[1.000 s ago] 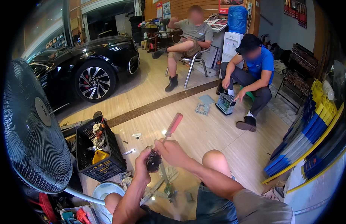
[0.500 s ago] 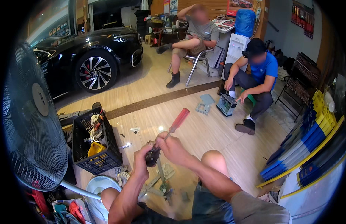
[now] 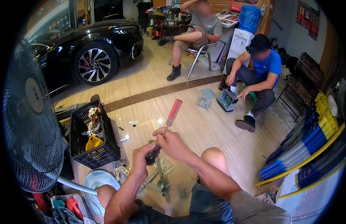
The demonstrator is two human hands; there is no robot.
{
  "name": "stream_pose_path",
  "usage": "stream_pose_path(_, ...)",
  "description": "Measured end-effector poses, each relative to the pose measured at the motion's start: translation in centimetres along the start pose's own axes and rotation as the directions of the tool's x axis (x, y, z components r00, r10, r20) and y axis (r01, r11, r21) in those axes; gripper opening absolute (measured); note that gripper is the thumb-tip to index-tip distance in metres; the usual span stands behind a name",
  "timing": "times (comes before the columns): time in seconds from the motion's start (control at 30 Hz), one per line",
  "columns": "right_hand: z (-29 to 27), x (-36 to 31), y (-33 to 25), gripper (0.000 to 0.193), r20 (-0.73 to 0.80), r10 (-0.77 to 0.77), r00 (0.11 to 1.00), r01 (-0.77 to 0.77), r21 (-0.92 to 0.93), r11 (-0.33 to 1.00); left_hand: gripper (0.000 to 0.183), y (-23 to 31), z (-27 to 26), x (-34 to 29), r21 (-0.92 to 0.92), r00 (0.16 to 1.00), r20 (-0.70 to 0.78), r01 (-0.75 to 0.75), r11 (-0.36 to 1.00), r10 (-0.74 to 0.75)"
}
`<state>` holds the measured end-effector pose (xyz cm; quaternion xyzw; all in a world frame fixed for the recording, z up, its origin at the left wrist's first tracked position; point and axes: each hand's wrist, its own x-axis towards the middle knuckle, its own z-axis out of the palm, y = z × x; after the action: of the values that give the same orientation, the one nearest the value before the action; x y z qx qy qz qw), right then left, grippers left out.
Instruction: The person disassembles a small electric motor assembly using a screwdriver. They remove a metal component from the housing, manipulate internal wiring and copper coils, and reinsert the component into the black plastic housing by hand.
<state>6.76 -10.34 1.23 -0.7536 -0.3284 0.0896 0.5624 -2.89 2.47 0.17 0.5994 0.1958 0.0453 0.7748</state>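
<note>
My left hand is closed around a small dark metal part, whose exact kind I cannot make out. Just right of it, my right hand grips a screwdriver by its shaft. The red handle points up and away from me, and the tip is hidden at the dark part. Below both hands, long greyish strips and greenish pieces lie on the floor between my knees.
To the left stand a black plastic crate of parts and a large fan. A person in blue crouches over an opened metal box; another sits on a chair. A black car is behind. Blue-yellow panels stand right.
The screwdriver handle has swung slightly left and now stands more upright. Both hands stay together at the dark part, while the whole view has shifted a little.
</note>
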Motion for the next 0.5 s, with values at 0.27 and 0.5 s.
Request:
stream_pose_path(0.27,-1.3,0.5,0.1,0.021,0.071,0.076,0.995,-0.076,-0.009,0.997,0.042,-0.6,0.6,0.3,0.002,0.996,0.079,0.039,0.999,-0.039)
stream_pose_path(0.5,-1.7,0.7,-0.2,0.027,0.163,0.109,0.98,-0.108,-0.02,0.994,0.044,-1.0,0.2,-0.1,-0.03,0.985,0.09,0.149,0.988,-0.146)
